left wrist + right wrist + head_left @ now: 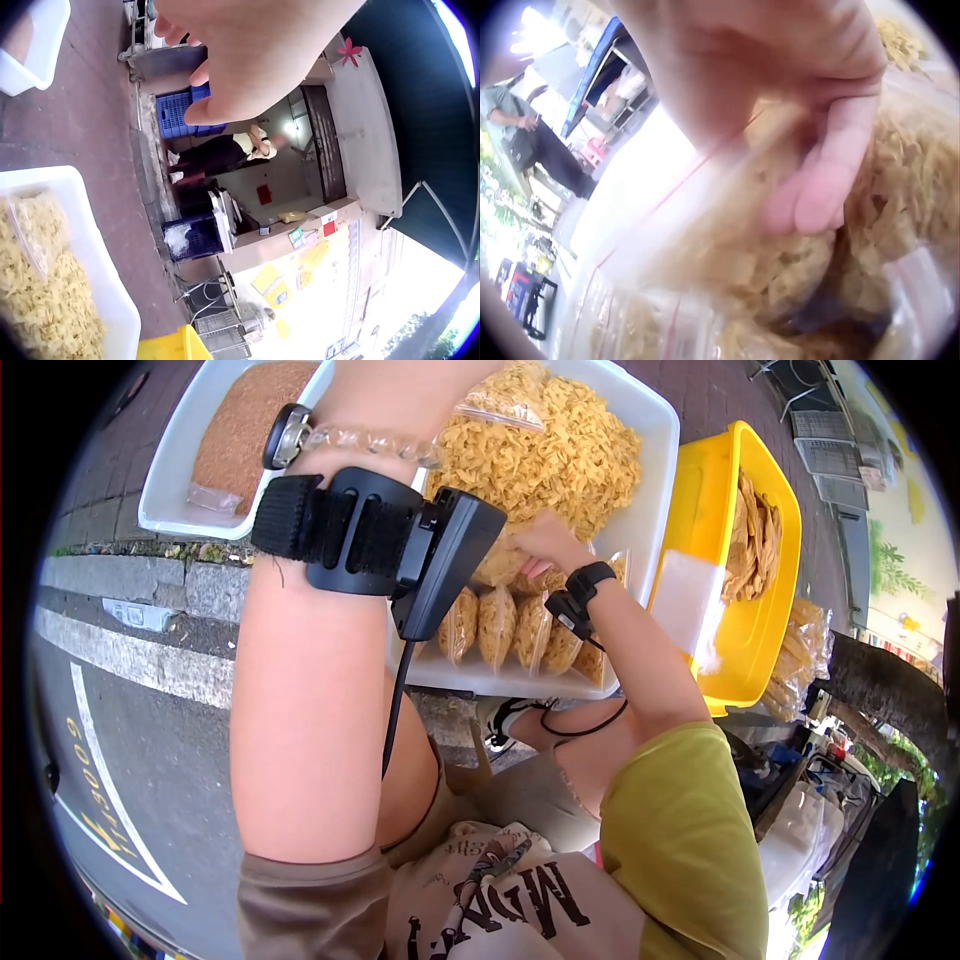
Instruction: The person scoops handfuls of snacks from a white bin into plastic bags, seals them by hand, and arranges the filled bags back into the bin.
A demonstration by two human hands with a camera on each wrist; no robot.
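My right hand [550,545] is over the front of a white tub [655,470] heaped with yellow dried flakes [590,445]. Its fingers curl over a clear zip bag of flakes [742,255], near the bag's red seal line; the thumb is hidden. Just below it, several filled zip bags [497,628] stand in a row along the tub's near wall. The left forearm reaches across the tub in the head view, with most of the hand out of frame. In the left wrist view, my left hand [255,52] hangs with loosely bent fingers, holding nothing.
Left of the tub is a white bin [155,510] of reddish-brown grains. To the right stands a yellow crate [715,490] with brown dried pieces inside. One filled bag [505,395] lies on the flakes. A person [225,154] stands across the pavement.
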